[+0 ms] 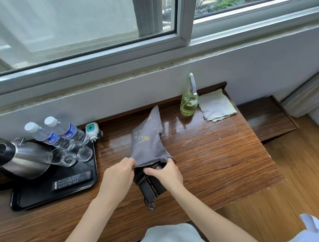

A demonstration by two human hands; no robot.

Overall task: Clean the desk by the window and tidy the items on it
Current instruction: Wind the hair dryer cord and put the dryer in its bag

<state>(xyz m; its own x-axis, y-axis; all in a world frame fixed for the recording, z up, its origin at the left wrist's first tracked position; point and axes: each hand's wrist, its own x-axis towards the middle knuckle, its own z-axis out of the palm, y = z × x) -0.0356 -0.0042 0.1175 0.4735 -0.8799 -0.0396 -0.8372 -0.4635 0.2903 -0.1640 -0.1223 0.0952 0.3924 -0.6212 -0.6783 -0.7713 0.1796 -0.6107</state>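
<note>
My left hand [119,175] pinches the open rim of the grey drawstring pouch [148,140], fingers curled on the cloth, while my right hand [167,173] grips the black appliance [151,184] and its bundled cord, part of it already in the mouth of the pouch and the rest sticking out toward me. I judge this bagging step about half done: the body still has to slide in and the string be drawn. The pouch lies in the middle of the desk [221,154], pointing toward the wall. The wood around it shines wet in streaks, so the wiping looks at least begun, and maybe finished on that stretch. At the back right the green spray bottle [189,102] stands upright just beside the folded cloth [217,106], both still out and probably to be put away last. To the left the black tray [53,193] holds the kettle [22,159], two water bottles [56,133], upturned glasses [71,153] and a remote [72,180], which look orderly; the white plug adapter [91,131] at its far corner looks like one loose item left to place.
</note>
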